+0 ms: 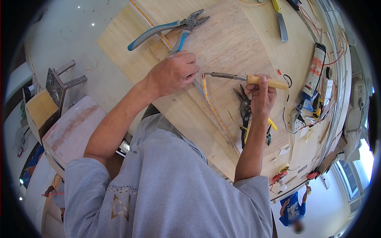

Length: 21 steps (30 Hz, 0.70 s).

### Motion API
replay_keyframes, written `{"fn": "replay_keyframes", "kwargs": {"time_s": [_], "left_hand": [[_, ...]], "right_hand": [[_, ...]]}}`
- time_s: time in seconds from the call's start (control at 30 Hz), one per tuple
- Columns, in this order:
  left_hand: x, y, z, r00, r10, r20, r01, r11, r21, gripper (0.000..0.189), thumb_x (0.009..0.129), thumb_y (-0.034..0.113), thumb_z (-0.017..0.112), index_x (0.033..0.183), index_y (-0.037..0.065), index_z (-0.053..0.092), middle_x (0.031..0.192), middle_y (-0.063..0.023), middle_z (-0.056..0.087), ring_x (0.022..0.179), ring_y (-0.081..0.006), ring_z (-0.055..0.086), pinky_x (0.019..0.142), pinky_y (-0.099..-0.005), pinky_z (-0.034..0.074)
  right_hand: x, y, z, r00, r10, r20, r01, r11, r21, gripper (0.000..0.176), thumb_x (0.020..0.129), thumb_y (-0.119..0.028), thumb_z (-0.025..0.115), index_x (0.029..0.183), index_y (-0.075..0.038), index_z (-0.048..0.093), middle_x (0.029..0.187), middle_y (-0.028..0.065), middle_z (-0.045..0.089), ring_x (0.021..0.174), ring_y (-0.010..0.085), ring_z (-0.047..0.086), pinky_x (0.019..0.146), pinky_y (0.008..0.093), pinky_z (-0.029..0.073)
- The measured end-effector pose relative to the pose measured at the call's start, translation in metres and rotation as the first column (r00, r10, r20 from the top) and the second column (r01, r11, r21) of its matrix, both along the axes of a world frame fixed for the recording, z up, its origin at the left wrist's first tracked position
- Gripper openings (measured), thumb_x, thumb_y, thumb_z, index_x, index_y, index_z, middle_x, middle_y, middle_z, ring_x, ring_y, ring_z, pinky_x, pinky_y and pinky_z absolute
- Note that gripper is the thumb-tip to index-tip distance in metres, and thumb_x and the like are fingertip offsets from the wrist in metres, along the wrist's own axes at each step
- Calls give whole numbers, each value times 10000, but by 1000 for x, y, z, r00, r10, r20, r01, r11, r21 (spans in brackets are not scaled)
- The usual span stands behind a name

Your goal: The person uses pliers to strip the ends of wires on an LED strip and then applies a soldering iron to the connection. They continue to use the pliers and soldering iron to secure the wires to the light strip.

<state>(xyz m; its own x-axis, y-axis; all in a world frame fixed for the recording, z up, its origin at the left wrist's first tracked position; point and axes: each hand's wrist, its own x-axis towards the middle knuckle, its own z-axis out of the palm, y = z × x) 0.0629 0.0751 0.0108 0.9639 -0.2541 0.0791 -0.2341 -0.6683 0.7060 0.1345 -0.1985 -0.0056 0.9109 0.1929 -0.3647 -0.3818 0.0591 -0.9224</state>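
My right hand grips the wooden handle of a soldering iron, whose metal tip points left. The tip is near the end of an LED strip lying along the plywood. My left hand is closed just left of the tip; what its fingers hold is hidden. Pliers with blue-grey handles lie open above my left hand, one handle partly behind it. Dark snips with yellow-black handles lie just left of my right hand.
A putty knife lies at the top right. Further right are a sealant tube, a power strip and loose wires. A stool stands on the left. Another person in blue is at the lower right.
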Motion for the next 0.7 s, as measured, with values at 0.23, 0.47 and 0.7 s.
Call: {"fn": "replay_keyframes", "kwargs": {"time_s": [0.23, 0.47, 0.7], "left_hand": [[0, 0, 1, 1000, 0, 1, 0, 1000, -4, 119, 694, -1, 673, 786, 20, 601, 770, -77, 538, 770, -249, 561, 687, -345, 478], [1, 1, 0, 1000, -3, 10, 4, 1000, -8, 130, 687, -5, 673, 788, 19, 594, 770, -79, 537, 774, -250, 560, 687, -345, 476], [1, 1, -1, 1000, -6, 3, 6, 1000, -14, 136, 682, -10, 671, 789, 18, 593, 768, -80, 536, 775, -252, 560, 685, -343, 475]], "right_hand": [[0, -1, -1, 1000, -6, -2, 6, 1000, 5, 253, 951, -232, 530, 903, 6, 599, 668, 77, 606, 508, 119, 540, 485, 219, 445], [0, -1, -1, 1000, -6, 4, 6, 1000, 1, 247, 951, -228, 531, 901, 4, 599, 669, 75, 608, 511, 120, 545, 487, 220, 447], [0, 0, -1, 1000, -2, 8, 2, 1000, -5, 248, 952, -230, 530, 899, 4, 594, 667, 74, 607, 516, 118, 547, 493, 219, 450]]}}
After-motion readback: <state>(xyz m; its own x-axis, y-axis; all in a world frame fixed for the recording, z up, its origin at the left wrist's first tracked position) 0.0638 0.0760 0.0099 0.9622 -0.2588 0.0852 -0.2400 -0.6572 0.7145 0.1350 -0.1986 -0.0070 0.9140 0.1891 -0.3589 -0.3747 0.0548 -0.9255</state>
